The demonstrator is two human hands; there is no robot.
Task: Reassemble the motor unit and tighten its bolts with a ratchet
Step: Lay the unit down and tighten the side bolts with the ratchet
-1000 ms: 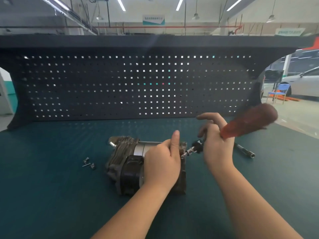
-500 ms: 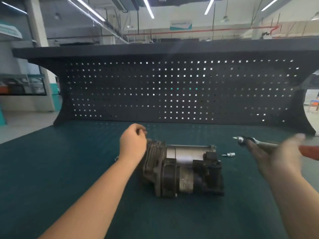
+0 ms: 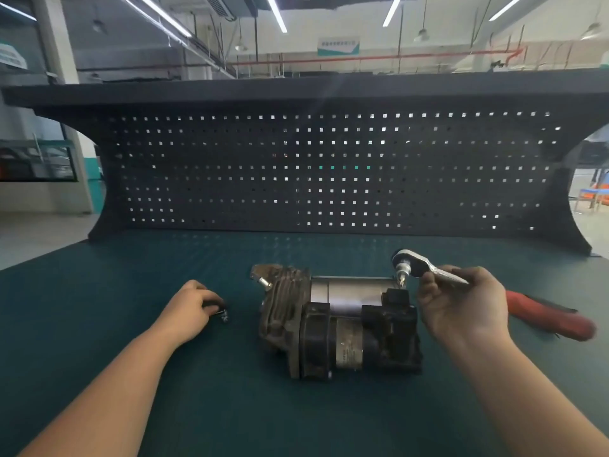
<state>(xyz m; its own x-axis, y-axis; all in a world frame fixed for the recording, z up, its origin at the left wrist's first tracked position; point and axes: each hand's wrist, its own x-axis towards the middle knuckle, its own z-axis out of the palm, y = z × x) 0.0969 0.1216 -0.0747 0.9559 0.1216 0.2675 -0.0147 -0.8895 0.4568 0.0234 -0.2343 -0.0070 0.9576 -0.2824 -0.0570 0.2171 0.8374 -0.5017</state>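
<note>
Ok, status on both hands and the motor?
Left hand gripping loose bolts on mat. Right hand holding ratchet, bit above motor unit. Nothing blocking.

Red-handled silver ratchet (image 3: 428, 270), grimy black-and-silver motor unit (image 3: 339, 321), teal benchtop (image 3: 99, 291), black perforated pegboard (image 3: 329, 169).

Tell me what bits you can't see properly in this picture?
1. Head view: the small metal bolts on the dark green bench mat are mostly hidden by the left hand; their number is unclear.
2. Head view: the silver ratchet with a red handle is partly covered by the right hand, and its handle is blurred.
3. Head view: the label on the grey-and-black motor unit is too small to read.
</note>
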